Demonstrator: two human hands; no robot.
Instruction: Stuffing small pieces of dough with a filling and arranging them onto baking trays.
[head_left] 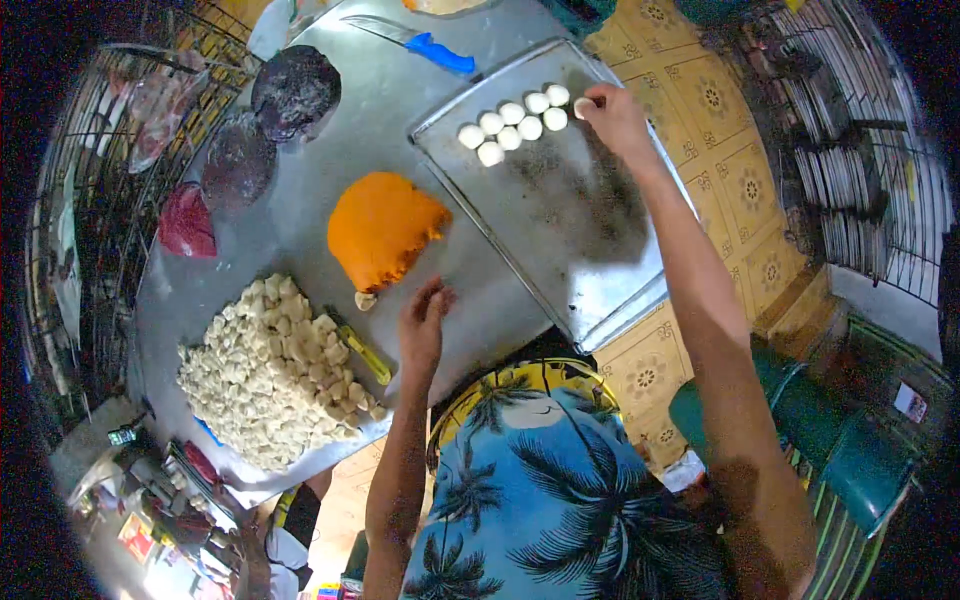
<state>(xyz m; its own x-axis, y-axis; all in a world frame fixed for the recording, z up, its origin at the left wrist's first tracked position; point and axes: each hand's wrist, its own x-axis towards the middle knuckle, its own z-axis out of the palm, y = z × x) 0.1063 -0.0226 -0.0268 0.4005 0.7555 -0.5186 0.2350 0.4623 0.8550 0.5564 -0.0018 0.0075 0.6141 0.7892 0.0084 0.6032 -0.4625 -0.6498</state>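
Note:
My right hand [615, 118] reaches over the far right side of a metal baking tray [470, 205], pinching a small white dough ball [583, 107] at the end of two rows. Several more smooth dough balls [509, 138] sit on the tray. My left hand [424, 318] hovers over the metal table with its fingers loosely bent and apart, and nothing shows in them. Just beyond it lies a smooth orange mound [385, 225] with a crumbly near edge. One small dough piece [366, 300] lies against that edge. A large heap of cut dough pieces [265, 370] spreads to the left.
Beside the heap lies a yellow-handled tool [362, 355]. A blue-handled knife [440, 52] rests at the far side. Dark round masses [295, 92] and a dark red piece [187, 222] are at the left. Wire racks [850, 170] stand on both sides; a green chair [865, 450] is at right.

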